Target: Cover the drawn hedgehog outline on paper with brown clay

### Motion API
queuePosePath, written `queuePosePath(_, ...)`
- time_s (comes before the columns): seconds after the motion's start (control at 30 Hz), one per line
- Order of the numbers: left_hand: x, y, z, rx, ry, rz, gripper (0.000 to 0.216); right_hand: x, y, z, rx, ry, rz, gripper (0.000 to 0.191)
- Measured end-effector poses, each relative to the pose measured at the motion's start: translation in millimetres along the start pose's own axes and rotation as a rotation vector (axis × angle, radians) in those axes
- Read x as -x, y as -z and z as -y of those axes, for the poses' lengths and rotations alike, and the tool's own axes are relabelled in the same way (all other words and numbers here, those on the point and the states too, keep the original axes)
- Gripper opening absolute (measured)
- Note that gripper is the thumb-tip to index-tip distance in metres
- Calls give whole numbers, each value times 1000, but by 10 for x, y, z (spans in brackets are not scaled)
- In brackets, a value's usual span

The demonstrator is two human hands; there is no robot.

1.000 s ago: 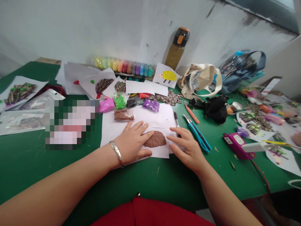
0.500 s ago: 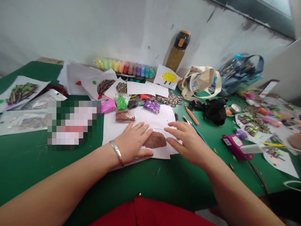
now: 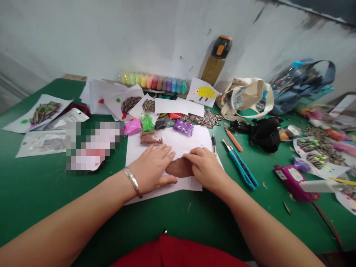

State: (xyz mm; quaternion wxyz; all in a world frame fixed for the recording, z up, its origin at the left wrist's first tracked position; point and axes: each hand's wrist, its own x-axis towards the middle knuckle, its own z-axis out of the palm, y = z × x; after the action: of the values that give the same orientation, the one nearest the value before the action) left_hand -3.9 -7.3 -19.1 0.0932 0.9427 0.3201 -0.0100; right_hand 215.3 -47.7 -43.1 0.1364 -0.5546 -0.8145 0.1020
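A flattened oval of brown modelling clay (image 3: 180, 167) lies on white paper in front of me. My left hand (image 3: 152, 166), with a silver bracelet at the wrist, rests flat on the paper with fingers spread, its fingertips at the clay's left edge. At the upper right edge of the clay, my right hand (image 3: 205, 166) has its fingers curled in, thumb and index closed on the rim. Just beyond the hands sits an opened pack of brown clay (image 3: 151, 138). The underside of the right fingers is hidden.
Clay packs, pink (image 3: 132, 127), green (image 3: 147, 122) and purple (image 3: 183, 128), line the back of the paper (image 3: 169, 144). Sunflower seeds (image 3: 207, 118) lie behind. To the right are a blue utility knife (image 3: 241, 165), an orange-handled tool (image 3: 233, 139) and a magenta device (image 3: 296, 183).
My right hand has moved left onto the clay's edge, and its spread fingers have curled in. The left hand stays at the clay's left side. The view has shifted slightly, showing more of the utility knife.
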Motion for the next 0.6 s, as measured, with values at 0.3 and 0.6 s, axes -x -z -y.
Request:
queuePosePath(0.3,85,-194,28,5,38,-17,73,2,-45,4,7,5,-22,49)
queuePosePath(0.6,82,-180,21,20,40,-13,71,-11,-8,-23,-63,-11,-3,53)
